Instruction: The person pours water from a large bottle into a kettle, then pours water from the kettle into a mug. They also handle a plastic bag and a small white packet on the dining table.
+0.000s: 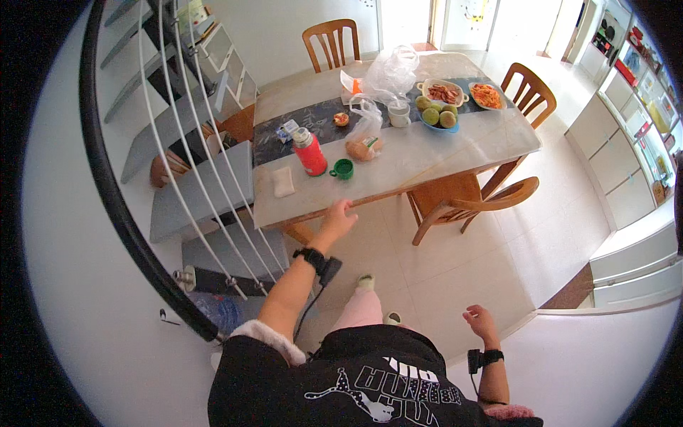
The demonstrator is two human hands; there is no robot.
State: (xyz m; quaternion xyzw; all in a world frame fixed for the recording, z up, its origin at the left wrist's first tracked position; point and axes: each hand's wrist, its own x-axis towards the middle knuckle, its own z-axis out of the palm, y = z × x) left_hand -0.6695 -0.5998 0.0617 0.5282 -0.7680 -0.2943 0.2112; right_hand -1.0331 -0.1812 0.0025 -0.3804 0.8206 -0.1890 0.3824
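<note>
My left hand (339, 220) reaches out just off the near edge of the dining table (427, 160), with loosely bent fingers and nothing in them. Closest to it on the tabletop are a green cup (342, 169) with a handle, a red thermos flask (310, 155) standing upright with a pale top, and a folded white cloth or tissue pack (283, 182). Behind the cup lies a clear plastic bag with bread-like food (364, 148). Off to my right side, my right hand (482, 323) hangs over the floor, fingers slightly curled and holding nothing.
Farther back stand a white mug (399, 115), a blue bowl of round green fruit (443, 128), two dishes of food and a bulky plastic bag (392, 74). A wooden chair (448, 200) is at the near side. Left of me runs a stair railing (117, 213); white cabinets (613, 155) line the right.
</note>
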